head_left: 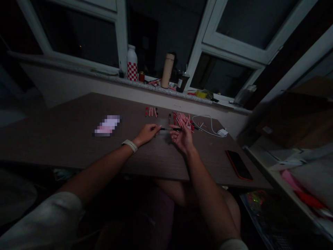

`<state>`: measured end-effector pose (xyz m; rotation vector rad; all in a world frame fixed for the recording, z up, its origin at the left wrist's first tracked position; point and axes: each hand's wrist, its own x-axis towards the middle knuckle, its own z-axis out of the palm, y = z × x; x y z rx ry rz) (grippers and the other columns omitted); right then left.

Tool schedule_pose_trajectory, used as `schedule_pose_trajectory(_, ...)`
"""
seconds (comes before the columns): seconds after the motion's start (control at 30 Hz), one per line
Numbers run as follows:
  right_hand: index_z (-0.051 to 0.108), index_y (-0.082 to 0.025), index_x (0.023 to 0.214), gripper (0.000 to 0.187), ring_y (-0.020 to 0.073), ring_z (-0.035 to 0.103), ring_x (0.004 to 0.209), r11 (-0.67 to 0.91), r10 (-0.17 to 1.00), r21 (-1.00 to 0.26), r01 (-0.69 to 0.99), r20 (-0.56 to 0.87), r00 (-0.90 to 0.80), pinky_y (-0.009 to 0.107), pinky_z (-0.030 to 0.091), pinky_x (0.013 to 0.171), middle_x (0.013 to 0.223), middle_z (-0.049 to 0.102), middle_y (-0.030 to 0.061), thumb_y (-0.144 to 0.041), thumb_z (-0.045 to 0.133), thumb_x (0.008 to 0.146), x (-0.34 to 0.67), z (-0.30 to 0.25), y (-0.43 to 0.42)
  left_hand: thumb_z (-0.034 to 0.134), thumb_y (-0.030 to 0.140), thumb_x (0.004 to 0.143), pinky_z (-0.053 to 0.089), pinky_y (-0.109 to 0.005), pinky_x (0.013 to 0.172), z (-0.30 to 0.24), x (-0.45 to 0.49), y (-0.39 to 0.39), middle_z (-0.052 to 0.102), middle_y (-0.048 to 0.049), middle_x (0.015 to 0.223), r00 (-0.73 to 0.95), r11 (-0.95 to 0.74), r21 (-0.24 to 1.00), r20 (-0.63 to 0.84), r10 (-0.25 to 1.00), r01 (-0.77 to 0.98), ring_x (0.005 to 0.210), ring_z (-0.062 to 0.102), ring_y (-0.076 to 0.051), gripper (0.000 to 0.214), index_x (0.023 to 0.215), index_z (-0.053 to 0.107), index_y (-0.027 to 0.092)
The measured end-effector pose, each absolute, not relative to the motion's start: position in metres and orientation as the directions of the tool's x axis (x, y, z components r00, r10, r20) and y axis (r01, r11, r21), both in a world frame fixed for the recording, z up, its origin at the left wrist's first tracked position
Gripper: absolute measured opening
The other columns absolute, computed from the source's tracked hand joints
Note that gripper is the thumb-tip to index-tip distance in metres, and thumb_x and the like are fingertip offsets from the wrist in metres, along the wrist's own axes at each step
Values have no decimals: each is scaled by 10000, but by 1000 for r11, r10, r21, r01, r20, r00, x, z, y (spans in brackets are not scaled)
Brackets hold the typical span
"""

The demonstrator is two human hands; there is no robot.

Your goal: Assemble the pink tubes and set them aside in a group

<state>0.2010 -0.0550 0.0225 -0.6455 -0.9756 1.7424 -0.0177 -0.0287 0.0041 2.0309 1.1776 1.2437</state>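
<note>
"Where's the black rod (170, 129)?"

"Held level just above the worktop (65, 135), between the hands. The left hand (148, 134) pinches its left end, and its right end reaches the curled fingers of the right hand (183, 138)."

"Are the hands together?"

"No, they're apart, with only the rod bridging them. I can't tell whether the right one really grips it."

"What's around the rod?"

"Pink tubes (182, 118) lie heaped just behind its right end, and red pieces (151, 111) stand in a row behind its left end. A white cable (208, 125) lies off to the right, and a phone (238, 165) lies further right still"
</note>
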Motion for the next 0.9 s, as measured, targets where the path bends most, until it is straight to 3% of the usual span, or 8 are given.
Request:
schedule_pose_trajectory(0.3, 674, -154, 977, 532, 149, 664, 554, -216, 952, -789, -575, -40, -302, 215, 511, 496, 731, 759, 102, -446, 238, 1062, 198, 26, -55, 422, 677, 940, 418, -266, 610, 0, -18, -27, 645, -20, 603, 222, -499, 741, 448, 866, 449, 605, 585, -160, 624, 654, 640, 167)
schedule_pose_trajectory(0.47, 668, -172, 924, 489, 146, 641, 538, -166, 974, -814, -556, -49, -219, 221, 520, 524, 710, 746, 92, -498, 323, 1040, 198, 23, -52, 315, 688, 971, 456, -279, 687, 1, -19, -26, 694, -47, 694, 176, -494, 760, 466, 867, 421, 692, 632, -180, 682, 796, 706, 157)
schedule_pose_trajectory(0.67, 670, -183, 893, 518, 155, 627, 542, -100, 988, -879, -466, -34, -147, 242, 514, 536, 699, 726, 85, -554, 328, 1016, 199, 22, -51, 257, 707, 974, 462, -277, 678, 1, -20, -24, 704, -59, 721, 129, -473, 785, 462, 877, 401, 699, 634, -178, 735, 821, 716, 155)
schedule_pose_trajectory(0.9, 693, -173, 919, 566, 154, 620, 531, -51, 993, -869, -492, 10, -121, 243, 498, 509, 662, 707, 76, -599, 329, 995, 205, 16, -45, 254, 681, 988, 450, -262, 648, -4, -21, -21, 700, -58, 693, 144, -472, 797, 453, 880, 377, 672, 629, -167, 722, 826, 714, 149)
